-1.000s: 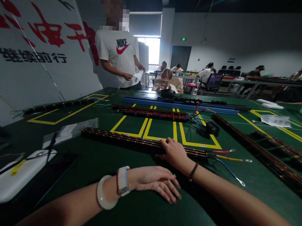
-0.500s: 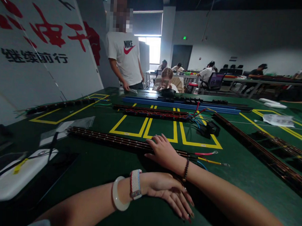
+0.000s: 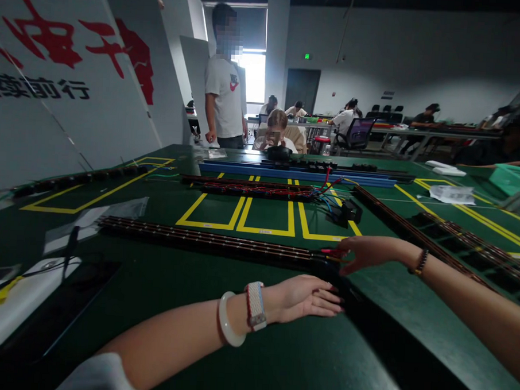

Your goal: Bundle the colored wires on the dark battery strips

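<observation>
Left hand (image 3: 307, 297) flat, palm down; right hand (image 3: 365, 251) reaching leftward.

Black characters 继续前行 on white wall banner (image 3: 40, 87), green exit sign (image 3: 307, 57) above door

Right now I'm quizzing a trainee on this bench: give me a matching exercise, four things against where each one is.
Things:
1. left hand
2. right hand
3. long dark strip
4. blue rail

Places:
A. far side of the table, beyond the yellow boxes
B. flat on the green mat, nearest the camera
C. at the strip's wired end
D. lying across the mat before the yellow boxes

Pairs: 1-B, 2-C, 3-D, 4-A
</observation>
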The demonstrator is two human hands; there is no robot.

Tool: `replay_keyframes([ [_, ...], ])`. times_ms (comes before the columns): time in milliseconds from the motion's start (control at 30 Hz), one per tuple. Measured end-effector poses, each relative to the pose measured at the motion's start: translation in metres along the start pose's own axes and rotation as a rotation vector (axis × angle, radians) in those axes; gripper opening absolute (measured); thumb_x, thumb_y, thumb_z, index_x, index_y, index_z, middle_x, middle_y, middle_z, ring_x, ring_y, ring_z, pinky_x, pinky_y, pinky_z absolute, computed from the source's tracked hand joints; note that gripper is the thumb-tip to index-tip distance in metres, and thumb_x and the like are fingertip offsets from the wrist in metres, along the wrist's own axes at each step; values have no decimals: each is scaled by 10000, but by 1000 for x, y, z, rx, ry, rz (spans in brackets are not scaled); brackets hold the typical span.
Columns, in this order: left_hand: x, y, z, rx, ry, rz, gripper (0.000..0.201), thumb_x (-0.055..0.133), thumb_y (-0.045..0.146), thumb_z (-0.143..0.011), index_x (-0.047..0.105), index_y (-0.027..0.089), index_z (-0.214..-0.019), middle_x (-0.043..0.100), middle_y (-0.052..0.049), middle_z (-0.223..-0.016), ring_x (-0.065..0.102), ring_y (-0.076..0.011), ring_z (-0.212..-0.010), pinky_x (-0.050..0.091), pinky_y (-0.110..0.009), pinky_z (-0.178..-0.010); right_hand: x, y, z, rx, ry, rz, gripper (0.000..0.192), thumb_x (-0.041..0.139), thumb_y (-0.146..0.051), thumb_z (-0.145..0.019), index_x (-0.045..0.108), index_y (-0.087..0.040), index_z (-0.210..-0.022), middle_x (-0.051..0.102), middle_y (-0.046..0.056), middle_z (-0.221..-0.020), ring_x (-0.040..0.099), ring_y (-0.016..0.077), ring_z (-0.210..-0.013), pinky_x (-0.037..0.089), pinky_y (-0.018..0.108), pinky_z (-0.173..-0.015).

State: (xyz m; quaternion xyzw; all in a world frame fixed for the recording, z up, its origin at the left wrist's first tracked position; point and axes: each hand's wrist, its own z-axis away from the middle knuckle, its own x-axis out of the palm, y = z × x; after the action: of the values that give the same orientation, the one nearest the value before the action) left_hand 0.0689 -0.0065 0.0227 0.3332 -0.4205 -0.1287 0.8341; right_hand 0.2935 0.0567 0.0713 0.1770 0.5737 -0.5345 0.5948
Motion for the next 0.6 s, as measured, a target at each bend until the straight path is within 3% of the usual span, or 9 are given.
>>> replay_keyframes([
  [167,12,-6,-24,37,5,63,306,379,229,-911,620,52,-977,649,-161,-1016,638,-167,-908,349,-381,-1042,2,-1,1,12,-167,-181,205,708,-400,-697,679,-197,-704,642,42,-650,534,141,-544,405,265,-513],
  [367,17,-9,-40,75,45,93,526,271,387,-957,431,-6,-1269,572,-254,-1145,643,-179,-898,371,-381,-1007,1,4,-3,-14,-367,-382,336,626,-484,-785,684,-154,-812,689,87,-750,634,179,-681,496,264,-623],
  [467,19,-8,-39,60,80,56,558,218,396,-965,389,-22,-1292,538,-273,-1182,633,-174,-919,365,-364,-1009,4,8,-6,-19,-399,-371,399,551,-511,-836,663,-129,-861,693,96,-780,647,180,-703,518,275,-655],
  [600,21,-8,-38,139,95,51,538,296,427,-952,358,40,-1320,554,-227,-1181,618,-177,-968,358,-374,-1012,4,11,-8,25,-405,-330,468,487,-548,-856,648,-109,-880,687,104,-812,653,182,-708,536,293,-671],
])
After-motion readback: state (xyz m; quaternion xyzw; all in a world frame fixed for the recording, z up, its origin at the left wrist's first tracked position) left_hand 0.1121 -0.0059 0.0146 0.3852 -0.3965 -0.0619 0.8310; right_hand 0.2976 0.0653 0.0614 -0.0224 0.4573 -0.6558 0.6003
